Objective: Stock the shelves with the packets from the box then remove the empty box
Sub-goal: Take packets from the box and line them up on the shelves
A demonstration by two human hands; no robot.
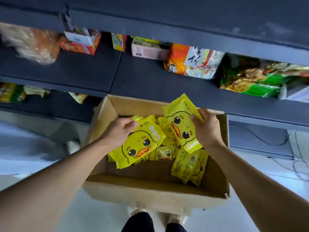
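Note:
An open cardboard box [150, 190] stands on the floor in front of dark shelves [142, 77]. Inside lie several yellow packets printed with a duck face [189, 164]. My left hand [117, 131] grips one yellow duck packet [138, 144] by its top edge, over the box's left half. My right hand [205, 128] holds a second yellow duck packet [178, 124], lifted above the box's far right side. Both packets are tilted.
The middle shelf holds an orange snack bag [192, 61], green bags [255, 81], a pink carton [147, 49] and a red carton [80, 44], with bare shelf in front of them. Cables [297, 164] lie on the floor at right. My feet [155, 221] are just behind the box.

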